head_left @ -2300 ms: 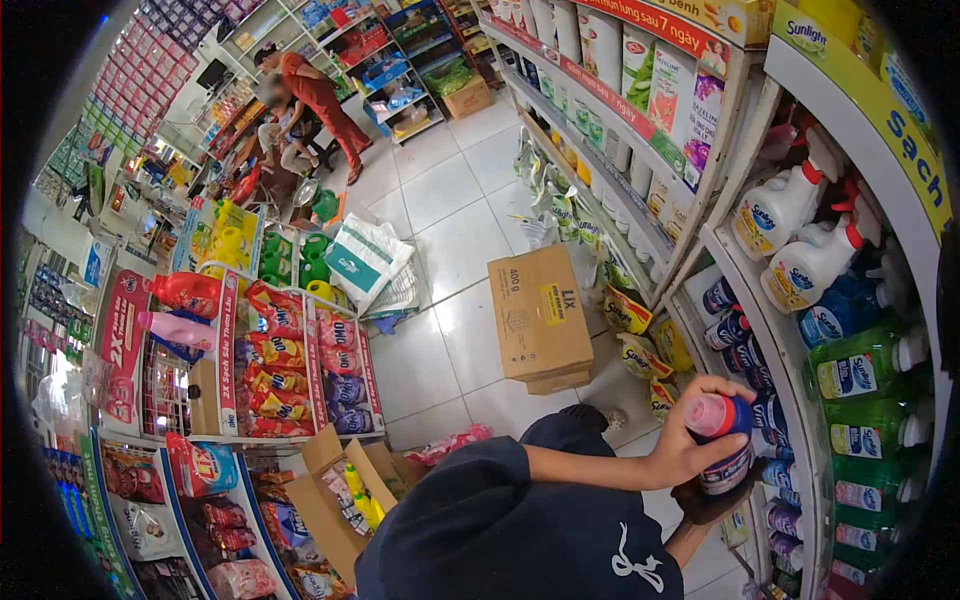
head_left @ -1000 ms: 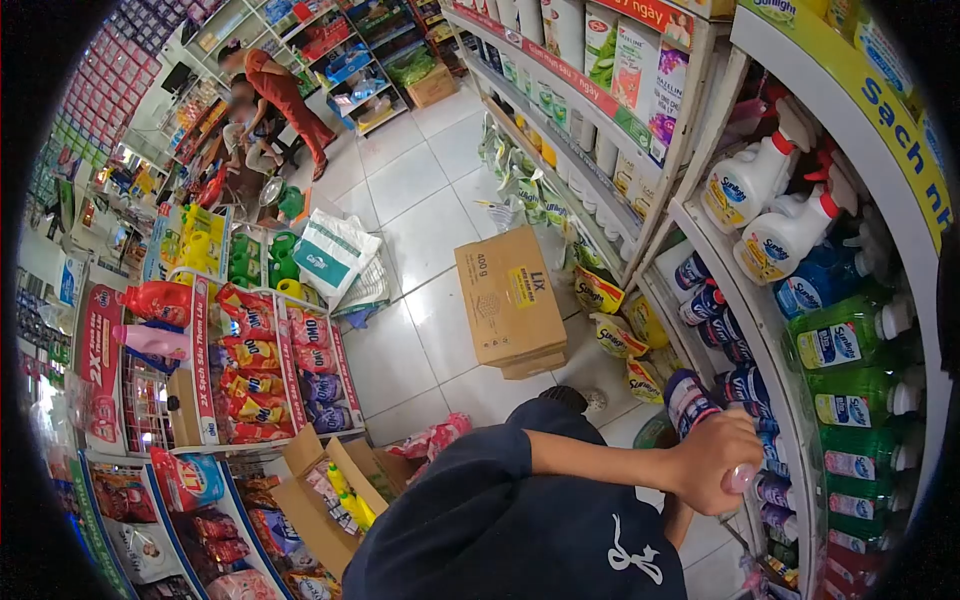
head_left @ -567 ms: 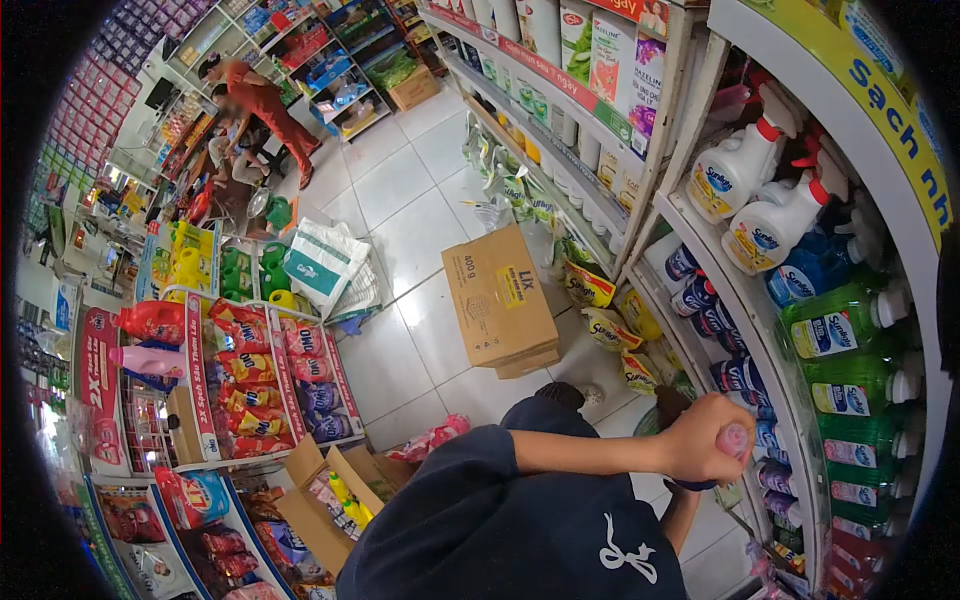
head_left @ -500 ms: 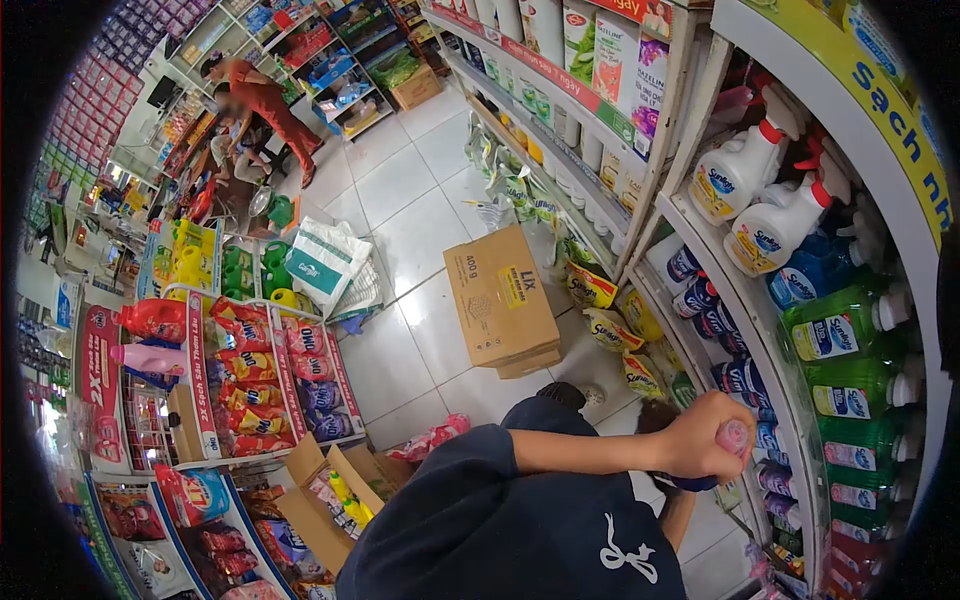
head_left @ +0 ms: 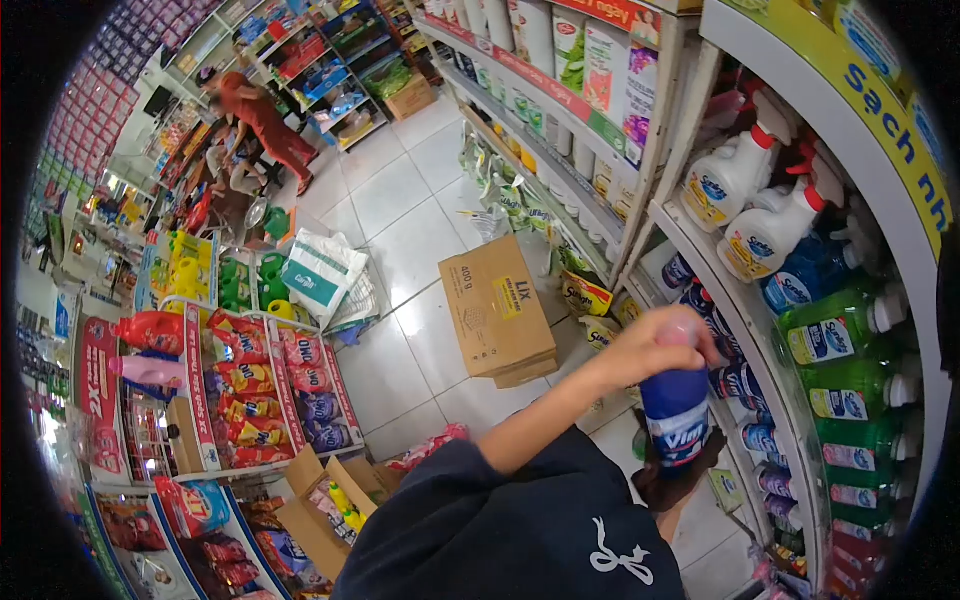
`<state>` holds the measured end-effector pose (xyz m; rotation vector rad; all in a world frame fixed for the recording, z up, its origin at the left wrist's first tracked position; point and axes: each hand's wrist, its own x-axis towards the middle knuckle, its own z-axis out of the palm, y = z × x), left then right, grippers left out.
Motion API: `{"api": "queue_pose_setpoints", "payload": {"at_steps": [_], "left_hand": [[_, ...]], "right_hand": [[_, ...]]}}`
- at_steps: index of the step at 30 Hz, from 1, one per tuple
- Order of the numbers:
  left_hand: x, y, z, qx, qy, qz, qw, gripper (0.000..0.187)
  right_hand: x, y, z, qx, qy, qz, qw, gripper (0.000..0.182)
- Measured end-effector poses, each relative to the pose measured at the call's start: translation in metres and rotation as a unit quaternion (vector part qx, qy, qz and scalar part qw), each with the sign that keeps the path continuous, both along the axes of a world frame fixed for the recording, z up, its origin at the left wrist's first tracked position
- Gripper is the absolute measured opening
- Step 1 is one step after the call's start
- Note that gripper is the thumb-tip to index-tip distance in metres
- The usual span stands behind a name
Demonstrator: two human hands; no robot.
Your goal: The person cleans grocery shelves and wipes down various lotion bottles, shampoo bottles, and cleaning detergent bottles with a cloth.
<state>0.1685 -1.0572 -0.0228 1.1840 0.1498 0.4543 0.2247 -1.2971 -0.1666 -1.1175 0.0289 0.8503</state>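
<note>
My left hand (head_left: 665, 348) grips a blue Vim cleaner bottle (head_left: 678, 420) around its cap end, with the pinkish cap showing above the fingers. The bottle is nearly upright and its label faces me. At its lower end my right hand (head_left: 672, 490) holds a dark brown cloth (head_left: 660, 482) against the bottle; most of those fingers are hidden. Beside both hands is a shelf row of similar blue Vim bottles (head_left: 738, 385).
Green Sunlight bottles (head_left: 835, 330) and white spray bottles (head_left: 730, 180) fill the right shelf. A Lix carton (head_left: 497, 310) stands on the tiled floor. An opened box (head_left: 315, 510) and detergent rack (head_left: 250, 380) are on the left. A person in reddish clothes (head_left: 262, 120) stands far back.
My left hand has moved up and left with the bottle, turning it so its label shows. The cloth is now against its lower end. The distant person has leaned slightly.
</note>
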Motion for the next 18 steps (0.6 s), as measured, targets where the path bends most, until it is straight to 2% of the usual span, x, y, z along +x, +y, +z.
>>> {"api": "queue_pose_setpoints", "payload": {"at_steps": [1,4,6,8,11,14,16,18], "left_hand": [[-0.008,0.004,-0.006,0.078,0.058,0.064,0.993,0.030],[-0.021,0.005,-0.025,-0.094,0.163,0.098,0.977,0.033],[-0.024,0.004,-0.028,-0.077,0.188,0.069,0.977,0.033],[-0.029,0.003,-0.023,-0.047,0.225,0.014,0.973,0.034],[-0.036,-0.007,-0.001,-0.055,0.266,-0.048,0.961,0.039],[-0.036,-0.017,-0.012,-0.026,0.257,-0.045,0.965,0.043],[-0.034,-0.023,-0.014,-0.058,0.276,-0.011,0.959,0.043],[-0.034,-0.025,-0.021,-0.084,0.294,0.020,0.952,0.042]], "right_hand": [[0.003,-0.001,0.000,0.000,0.000,0.008,1.000,0.074],[0.019,-0.008,-0.003,0.024,0.019,0.045,0.999,0.074],[0.024,-0.014,-0.003,0.104,0.090,0.057,0.989,0.074],[0.021,-0.010,-0.014,0.077,0.036,-0.026,0.996,0.067],[0.020,0.012,0.013,0.057,0.003,-0.058,0.997,0.062],[0.017,0.020,0.034,0.032,0.000,-0.095,0.995,0.060],[0.020,0.021,0.028,0.056,-0.018,-0.116,0.992,0.062],[0.023,0.013,0.022,-0.019,0.006,-0.104,0.994,0.058]]}}
